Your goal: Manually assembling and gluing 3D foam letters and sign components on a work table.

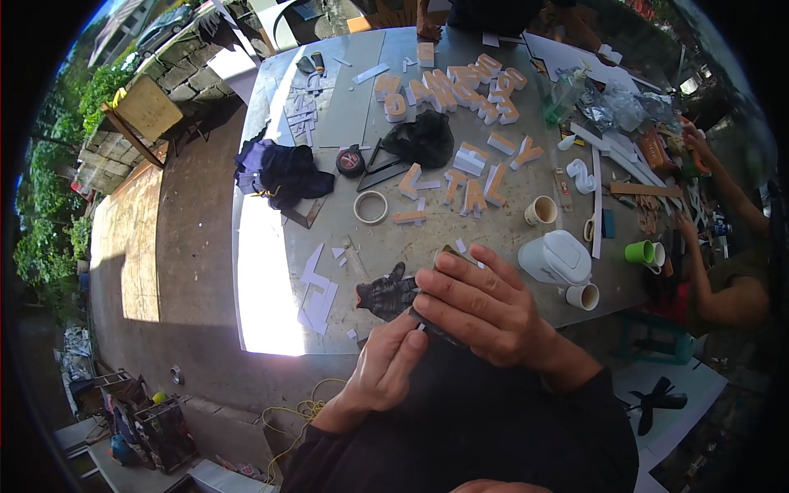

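Observation:
In front of my dark shirt, at the table's near edge, both hands work close together. My left hand (382,370) is closed, pinching a small white piece (422,327) between thumb and fingers. My right hand (489,311) lies over it with fingers pressed together on a dark flat strip (442,332), mostly hidden under the palm; its exact kind I cannot make out. Just beyond the hands is a black glove (386,294) on the table. White cut sheet scraps (319,296) lie to its left.
Letter-shaped blocks (444,86), white with tan faces, cover the table's far middle. Nearer are a tape roll (371,207), a tape measure (350,161), a black bag (421,140), a white lidded container (555,256) and cups (582,297). Other people's arms (713,271) reach in at right and back.

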The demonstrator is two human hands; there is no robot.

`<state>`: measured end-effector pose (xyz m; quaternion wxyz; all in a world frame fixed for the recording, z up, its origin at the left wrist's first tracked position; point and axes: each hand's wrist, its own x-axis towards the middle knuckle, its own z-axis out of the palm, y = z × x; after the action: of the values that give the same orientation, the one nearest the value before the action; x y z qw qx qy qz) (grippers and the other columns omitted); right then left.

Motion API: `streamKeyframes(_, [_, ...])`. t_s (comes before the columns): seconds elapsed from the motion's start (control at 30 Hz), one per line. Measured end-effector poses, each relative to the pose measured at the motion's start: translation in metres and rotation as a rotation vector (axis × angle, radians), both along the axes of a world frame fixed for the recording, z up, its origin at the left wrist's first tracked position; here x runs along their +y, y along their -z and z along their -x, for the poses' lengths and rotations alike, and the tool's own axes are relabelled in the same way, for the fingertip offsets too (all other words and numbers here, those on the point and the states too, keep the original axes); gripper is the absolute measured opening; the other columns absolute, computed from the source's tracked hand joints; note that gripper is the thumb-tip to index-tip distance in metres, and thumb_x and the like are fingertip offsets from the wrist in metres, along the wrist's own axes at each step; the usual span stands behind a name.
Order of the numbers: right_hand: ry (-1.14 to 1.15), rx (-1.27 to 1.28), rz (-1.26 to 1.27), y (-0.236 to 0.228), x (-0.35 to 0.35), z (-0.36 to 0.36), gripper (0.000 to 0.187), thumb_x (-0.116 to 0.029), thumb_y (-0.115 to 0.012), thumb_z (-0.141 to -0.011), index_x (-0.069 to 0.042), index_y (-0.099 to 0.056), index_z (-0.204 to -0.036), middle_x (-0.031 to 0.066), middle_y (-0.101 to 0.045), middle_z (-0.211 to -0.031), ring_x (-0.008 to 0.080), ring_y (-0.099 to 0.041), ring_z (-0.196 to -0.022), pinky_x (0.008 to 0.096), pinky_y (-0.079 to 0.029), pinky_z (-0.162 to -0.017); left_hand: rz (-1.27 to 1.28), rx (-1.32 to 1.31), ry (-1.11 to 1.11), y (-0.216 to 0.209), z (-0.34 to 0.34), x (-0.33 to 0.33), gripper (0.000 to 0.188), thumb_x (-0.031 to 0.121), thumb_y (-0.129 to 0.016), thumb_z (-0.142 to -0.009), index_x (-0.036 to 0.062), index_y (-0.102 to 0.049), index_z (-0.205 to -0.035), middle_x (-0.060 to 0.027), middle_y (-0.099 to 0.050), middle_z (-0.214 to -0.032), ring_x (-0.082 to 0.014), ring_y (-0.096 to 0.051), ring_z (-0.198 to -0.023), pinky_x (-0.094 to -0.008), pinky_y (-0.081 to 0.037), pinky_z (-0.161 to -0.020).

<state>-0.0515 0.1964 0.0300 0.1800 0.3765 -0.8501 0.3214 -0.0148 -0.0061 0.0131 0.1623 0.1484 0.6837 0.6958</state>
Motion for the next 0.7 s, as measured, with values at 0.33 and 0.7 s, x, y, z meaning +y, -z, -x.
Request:
streamKeyframes(0.33, [-0.031, -0.019, 0.005, 0.003, 0.001, 0.002, 0.033, -0.018, -0.056, -0.093, -0.011, -0.067, -0.123, 0.0112, -0.061, -0.134, 0.0268, -0.056, -0.128, 0.0439, -0.040, -0.109, -0.051, -0.047, -0.015, 0.004, -0.001, 0.002, 0.037, 0.019, -0.042, -0.103, -0.0075, -0.051, -0.128, -0.0102, -0.060, -0.084, -0.0152, -0.053, -0.071, -0.0283, -0.042, -0.068])
streamKeyframes(0.7, [0.132, -0.752, 0.325, 0.011, 0.017, 0.020, 0.039, 0.004, -0.050, -0.090, -0.003, -0.063, -0.125, 0.0185, -0.063, -0.127, 0.0331, -0.062, -0.118, 0.0385, -0.050, -0.097, -0.192, -0.040, 0.056, 0.006, 0.003, 0.001, 0.056, 0.030, -0.042, -0.105, -0.0107, -0.037, -0.143, -0.0004, -0.047, -0.077, -0.0098, -0.043, -0.069, -0.0244, -0.037, -0.065])
